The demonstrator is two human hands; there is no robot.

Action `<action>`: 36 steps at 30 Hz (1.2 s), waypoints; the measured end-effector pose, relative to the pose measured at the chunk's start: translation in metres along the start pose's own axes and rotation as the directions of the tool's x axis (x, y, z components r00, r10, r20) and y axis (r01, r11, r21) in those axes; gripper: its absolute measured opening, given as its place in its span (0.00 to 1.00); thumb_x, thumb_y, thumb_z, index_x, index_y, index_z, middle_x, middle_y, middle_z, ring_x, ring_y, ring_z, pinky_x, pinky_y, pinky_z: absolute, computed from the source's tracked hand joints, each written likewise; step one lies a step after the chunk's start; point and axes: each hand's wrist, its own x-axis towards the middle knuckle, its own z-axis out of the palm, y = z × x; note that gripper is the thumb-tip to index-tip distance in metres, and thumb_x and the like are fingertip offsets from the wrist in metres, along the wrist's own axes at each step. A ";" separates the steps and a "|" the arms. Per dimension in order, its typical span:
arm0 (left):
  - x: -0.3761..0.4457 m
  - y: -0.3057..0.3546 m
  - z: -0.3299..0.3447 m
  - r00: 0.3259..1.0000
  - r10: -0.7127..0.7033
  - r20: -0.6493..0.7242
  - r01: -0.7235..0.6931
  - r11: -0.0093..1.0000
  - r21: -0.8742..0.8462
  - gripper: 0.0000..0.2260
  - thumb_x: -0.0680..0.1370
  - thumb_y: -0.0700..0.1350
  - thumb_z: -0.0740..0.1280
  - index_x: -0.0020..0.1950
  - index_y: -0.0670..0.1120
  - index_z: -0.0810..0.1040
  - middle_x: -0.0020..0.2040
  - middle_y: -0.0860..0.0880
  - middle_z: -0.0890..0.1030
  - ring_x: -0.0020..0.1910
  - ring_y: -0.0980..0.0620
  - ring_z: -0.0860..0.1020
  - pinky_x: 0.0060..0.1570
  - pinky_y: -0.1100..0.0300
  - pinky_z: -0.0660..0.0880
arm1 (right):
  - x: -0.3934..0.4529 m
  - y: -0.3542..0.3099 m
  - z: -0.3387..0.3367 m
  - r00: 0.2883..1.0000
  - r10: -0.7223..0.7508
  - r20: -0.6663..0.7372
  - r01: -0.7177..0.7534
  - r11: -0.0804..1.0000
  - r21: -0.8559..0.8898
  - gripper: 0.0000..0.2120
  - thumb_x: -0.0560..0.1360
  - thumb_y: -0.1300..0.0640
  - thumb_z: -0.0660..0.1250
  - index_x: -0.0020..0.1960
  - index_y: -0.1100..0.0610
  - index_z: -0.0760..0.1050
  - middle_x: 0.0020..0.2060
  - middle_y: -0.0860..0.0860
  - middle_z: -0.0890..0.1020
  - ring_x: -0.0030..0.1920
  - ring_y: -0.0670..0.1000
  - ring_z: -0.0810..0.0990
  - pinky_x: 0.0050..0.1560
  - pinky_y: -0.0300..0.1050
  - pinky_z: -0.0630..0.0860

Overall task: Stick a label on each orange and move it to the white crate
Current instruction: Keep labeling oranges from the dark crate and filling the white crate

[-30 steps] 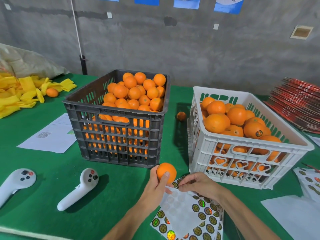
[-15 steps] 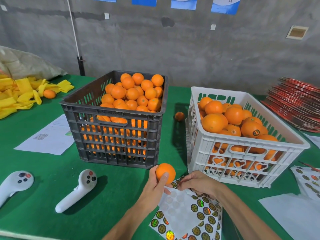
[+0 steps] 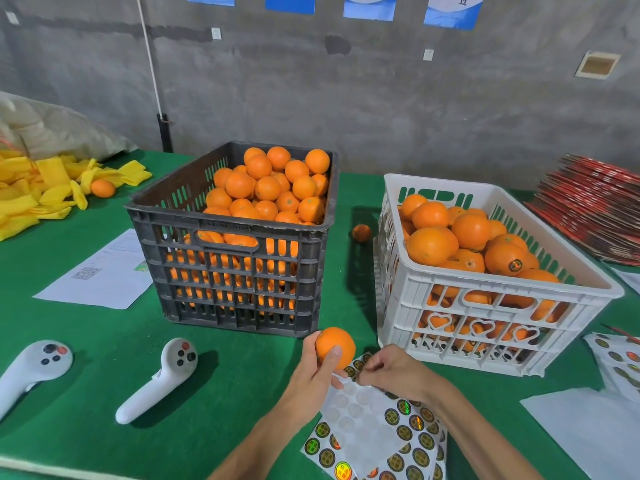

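My left hand (image 3: pixel 313 374) grips one orange (image 3: pixel 334 345) just above the green table, in front of the dark crate (image 3: pixel 239 289), which is heaped with oranges. My right hand (image 3: pixel 394 374) rests on the label sheet (image 3: pixel 377 434), fingers curled and pinching at a round label near the sheet's top edge; the label itself is hidden by the fingers. The white crate (image 3: pixel 485 317) stands to the right, filled with oranges, one showing a round label (image 3: pixel 515 265).
Two white controllers (image 3: pixel 159 379) (image 3: pixel 31 368) lie at the left front. A paper sheet (image 3: pixel 100 275) lies left of the dark crate. Yellow foam nets (image 3: pixel 38 188) and a loose orange (image 3: pixel 102 188) sit far left; another orange (image 3: pixel 361 233) sits between the crates. More label sheets (image 3: pixel 620 362) lie far right.
Both hands stay in nearly the same place; the right hand's fingers keep working at the sheet's top edge beside the held orange.
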 end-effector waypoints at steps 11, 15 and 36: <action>-0.001 0.001 -0.002 1.000 -0.020 0.007 0.020 0.998 -0.065 0.29 0.75 0.73 0.62 0.72 0.64 0.62 0.51 0.59 0.84 0.49 0.48 0.86 0.62 0.40 0.77 | -0.016 -0.004 0.015 0.900 0.058 -0.431 0.069 0.959 0.273 0.17 0.77 0.53 0.70 0.33 0.53 0.68 0.25 0.45 0.68 0.27 0.46 0.66 0.30 0.37 0.64; 0.000 0.014 -0.001 1.000 -0.003 -0.022 -0.001 0.985 -0.173 0.29 0.74 0.70 0.68 0.71 0.63 0.67 0.61 0.48 0.78 0.53 0.46 0.85 0.47 0.42 0.84 | -0.026 -0.024 0.022 0.689 -0.217 -0.692 0.225 0.971 -0.080 0.11 0.78 0.52 0.70 0.38 0.47 0.74 0.34 0.45 0.73 0.35 0.46 0.72 0.37 0.43 0.71; 0.033 0.235 0.030 0.956 0.281 -0.088 -0.292 0.939 -0.183 0.17 0.81 0.59 0.67 0.64 0.50 0.76 0.54 0.49 0.86 0.51 0.55 0.86 0.56 0.52 0.83 | -0.077 -0.139 -0.065 0.257 -0.673 -0.694 0.089 0.731 -0.676 0.35 0.74 0.50 0.78 0.75 0.62 0.71 0.71 0.56 0.77 0.60 0.54 0.84 0.44 0.44 0.82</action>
